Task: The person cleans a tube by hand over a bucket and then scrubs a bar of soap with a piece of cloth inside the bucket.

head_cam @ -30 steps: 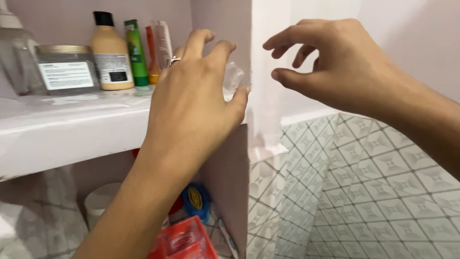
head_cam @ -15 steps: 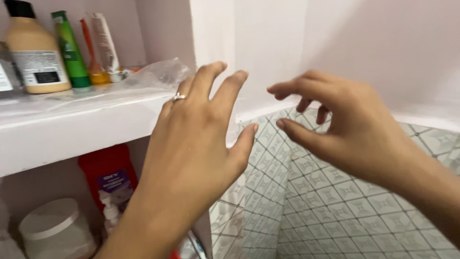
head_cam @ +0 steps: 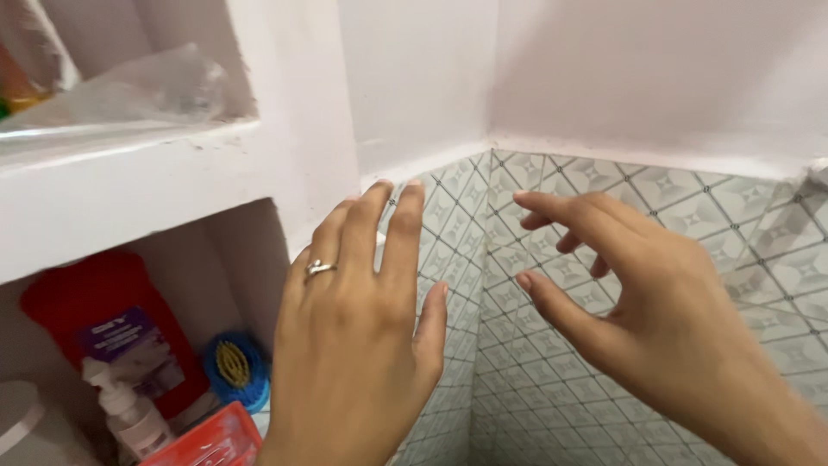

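Observation:
My left hand [head_cam: 358,345], with a ring on one finger, hangs open in front of the lower niche of a white built-in shelf [head_cam: 129,198]; it holds nothing and its fingers point up. To its right my right hand [head_cam: 638,319] is open too, fingers spread and curled, in front of the tiled wall corner [head_cam: 492,285]. A crumpled clear plastic sheet [head_cam: 147,95] lies on the upper shelf, above and left of my left hand. Neither hand touches anything.
The lower niche holds a red pouch [head_cam: 103,328], a small white pump bottle [head_cam: 129,414], a blue round scrubber [head_cam: 233,367], a red packet [head_cam: 211,440] and a white lid [head_cam: 17,423]. Above the patterned tiles runs a pale pink wall [head_cam: 647,69].
Both hands have come down from the upper shelf to the level of the lower niche and tiles. The view has swung right and down, so the bottles on the upper shelf have left the frame.

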